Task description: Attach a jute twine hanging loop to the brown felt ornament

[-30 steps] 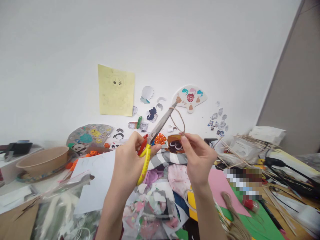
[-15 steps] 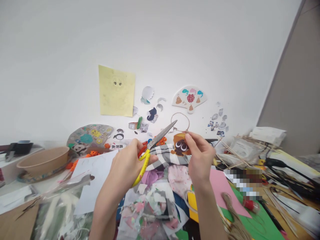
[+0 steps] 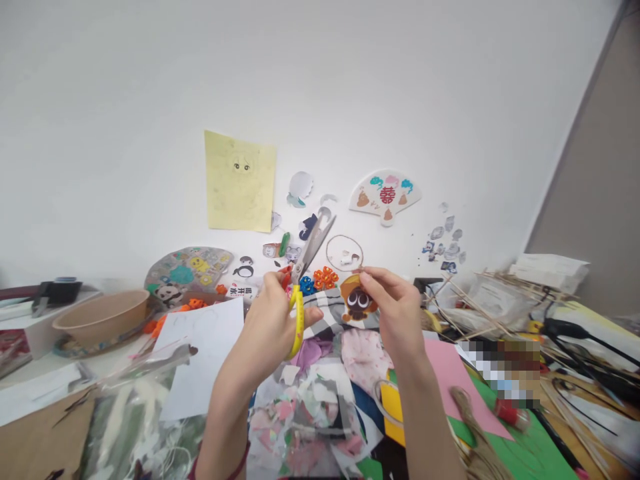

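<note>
My left hand (image 3: 270, 317) is closed round scissors (image 3: 299, 313) with yellow and red handles; their blades point up and to the right, slightly apart. My right hand (image 3: 397, 310) pinches the top edge of a cartoon cutout (image 3: 357, 300), a dark figure with big white eyes in an orange-brown hood. A thin twine loop (image 3: 327, 250) rises from the pinched spot and stands up to the left, near the scissor blades but apart from them. Both hands are in the air above the crowded table. My right fingertips hide where the twine meets the cutout.
Paper scraps (image 3: 305, 417) lie below my hands, beside checked cloth (image 3: 325, 307). To the right are pink paper (image 3: 473, 393), a twine bundle (image 3: 470, 427) and thin sticks (image 3: 470, 293). A tan bowl (image 3: 100, 323) stands left. Yellow paper (image 3: 240, 193) hangs on the wall.
The scissor blades have opened a little and now point more steeply upward. The cutout and its twine loop have shifted slightly left with my right hand. The view has turned slightly.
</note>
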The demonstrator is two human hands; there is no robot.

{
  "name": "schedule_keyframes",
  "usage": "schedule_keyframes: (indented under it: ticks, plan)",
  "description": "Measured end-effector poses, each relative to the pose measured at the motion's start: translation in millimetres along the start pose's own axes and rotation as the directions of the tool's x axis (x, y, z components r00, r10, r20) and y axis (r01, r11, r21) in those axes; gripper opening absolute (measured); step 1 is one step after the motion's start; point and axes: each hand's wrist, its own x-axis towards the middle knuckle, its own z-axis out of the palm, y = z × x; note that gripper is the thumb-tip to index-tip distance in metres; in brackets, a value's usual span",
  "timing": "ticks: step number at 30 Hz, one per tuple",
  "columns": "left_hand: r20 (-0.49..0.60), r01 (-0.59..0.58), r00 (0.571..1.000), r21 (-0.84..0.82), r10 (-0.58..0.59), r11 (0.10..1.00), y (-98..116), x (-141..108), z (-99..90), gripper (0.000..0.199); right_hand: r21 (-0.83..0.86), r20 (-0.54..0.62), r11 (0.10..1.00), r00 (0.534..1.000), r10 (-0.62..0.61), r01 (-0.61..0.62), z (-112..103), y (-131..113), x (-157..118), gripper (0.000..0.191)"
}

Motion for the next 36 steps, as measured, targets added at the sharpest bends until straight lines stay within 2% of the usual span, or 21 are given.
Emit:
schedule_keyframes:
  ticks: [2,5,9,12,17,23,31,36]
  plan:
    - [-0.039,0.007,0.999,-0.055,-0.009,0.998,0,3,5.0,0.042,0.008,0.041,1.000,0.999,0.027,-0.027,1,0,-1,0.029]
    - [-0.169,0.006,0.985,-0.227,-0.045,0.974,4,8,14.2,0.038,0.013,0.093,0.999,0.995,0.039,-0.040,1,0,-1,0.026]
    - [-0.312,-0.088,0.945,-0.539,-0.102,0.838,14,9,25.9,0.039,-0.003,0.170,0.999,0.985,0.032,-0.031,1,-1,0,0.024]
    - [-0.355,-0.139,0.925,-0.648,-0.136,0.749,20,8,29.5,0.039,-0.009,0.234,0.998,0.971,0.055,-0.055,1,-2,0,0.025]
    - [-0.415,-0.173,0.897,-0.644,-0.150,0.745,22,7,27.2,0.039,-0.018,0.265,0.997,0.961,0.075,-0.073,2,-3,-2,0.026]
    - [-0.409,-0.189,0.906,-0.621,-0.109,0.760,25,6,24.2,0.037,-0.048,0.316,0.991,0.939,0.133,-0.125,3,-6,-2,0.034]
    - [-0.375,-0.181,0.923,-0.626,-0.090,0.758,29,4,23.6,0.035,-0.038,0.226,0.999,0.974,0.014,-0.005,8,-8,-2,0.022]
    - [-0.323,-0.153,0.942,-0.665,-0.096,0.731,33,2,22.7,0.036,-0.065,0.194,0.997,0.981,-0.016,0.030,7,-10,-3,0.024]
